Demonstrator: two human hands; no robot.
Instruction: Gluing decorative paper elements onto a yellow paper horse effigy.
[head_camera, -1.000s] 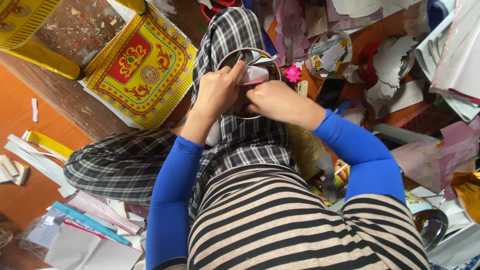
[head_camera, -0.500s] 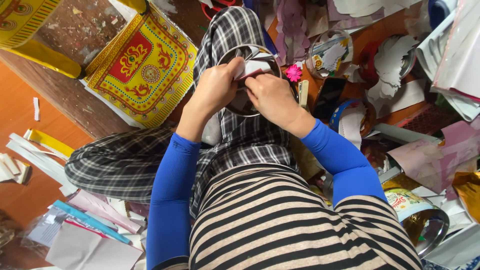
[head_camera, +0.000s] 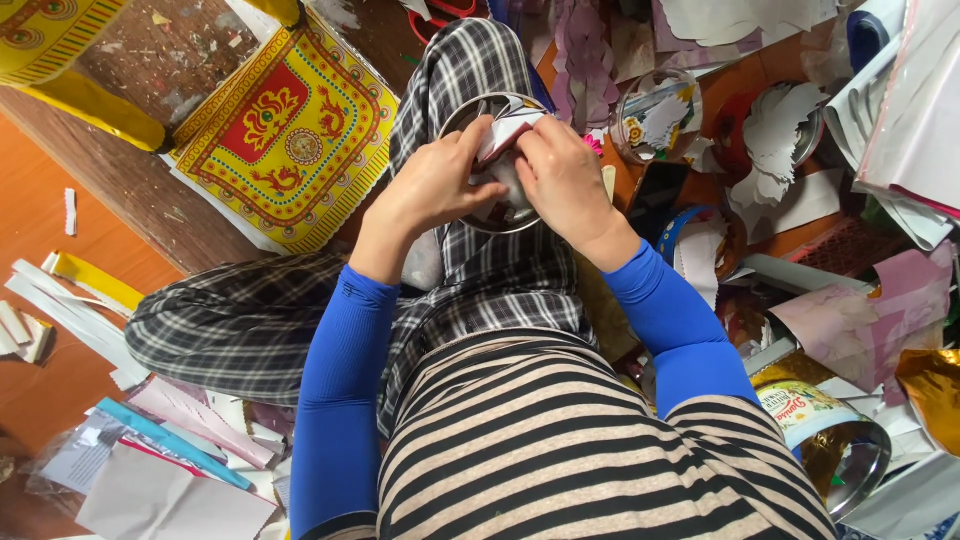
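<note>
Over our checked lap, our left hand (head_camera: 432, 190) and right hand (head_camera: 562, 180) have drawn together, both pinching the folded paper (head_camera: 508, 128) inside the metal ring (head_camera: 470, 108); pressing continues, with the yellow printed sheet (head_camera: 290, 135) untouched.

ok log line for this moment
left hand: on paper piece | right hand: on paper piece | both over round tin on lap

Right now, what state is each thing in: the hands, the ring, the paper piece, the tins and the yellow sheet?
Left hand: closed on the ring's near-left rim.
Right hand: fingers pressing the paper piece.
Metal ring: held above the lap, partly covered by both hands.
Paper piece: folded, inside the ring.
Clear tub: open, holding paper cutouts.
Tin can: on its side, open.
Yellow printed sheet: lying flat.
</note>
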